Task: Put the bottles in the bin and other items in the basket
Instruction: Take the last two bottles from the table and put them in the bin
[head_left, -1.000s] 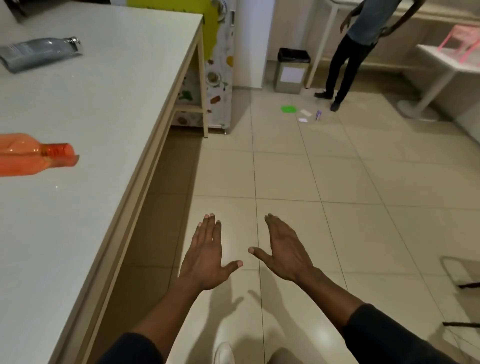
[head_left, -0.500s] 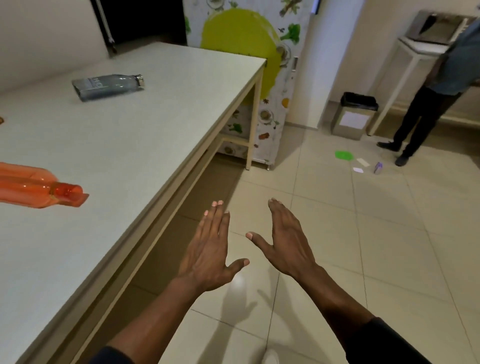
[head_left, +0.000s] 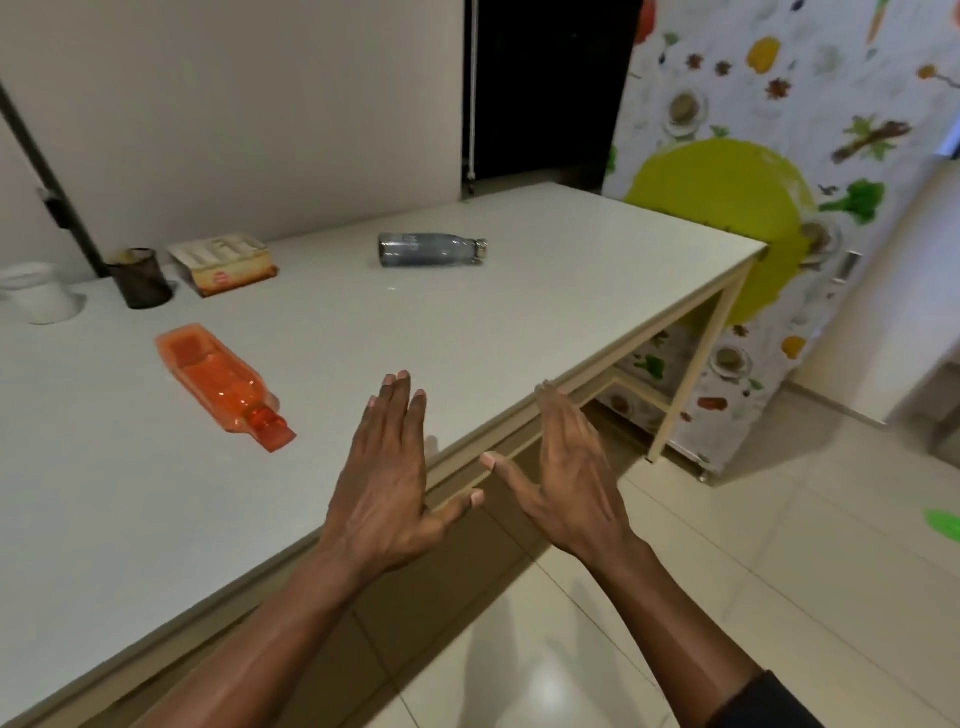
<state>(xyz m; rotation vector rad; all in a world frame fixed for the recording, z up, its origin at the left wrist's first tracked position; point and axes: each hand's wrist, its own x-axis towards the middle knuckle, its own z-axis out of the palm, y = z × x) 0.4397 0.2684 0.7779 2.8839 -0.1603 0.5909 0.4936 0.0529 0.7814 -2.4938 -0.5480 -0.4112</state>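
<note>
Both empty, fingers straight: left hand (head_left: 384, 483) over counter (head_left: 467, 338) edge, right hand (head_left: 566, 478) off it. Orange bottle (head_left: 223, 384) flat at centre left, cap toward left hand, nearest. Grey bottle (head_left: 431, 250) farther, upper centre.

Cam swung left, left hand (head_left: 383, 486) now over table (head_left: 519, 322) edge

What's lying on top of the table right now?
An orange bottle and a grey bottle on their sides, a dark cup, a flat box and a white cup. The left hand covers part of the near edge.
</note>
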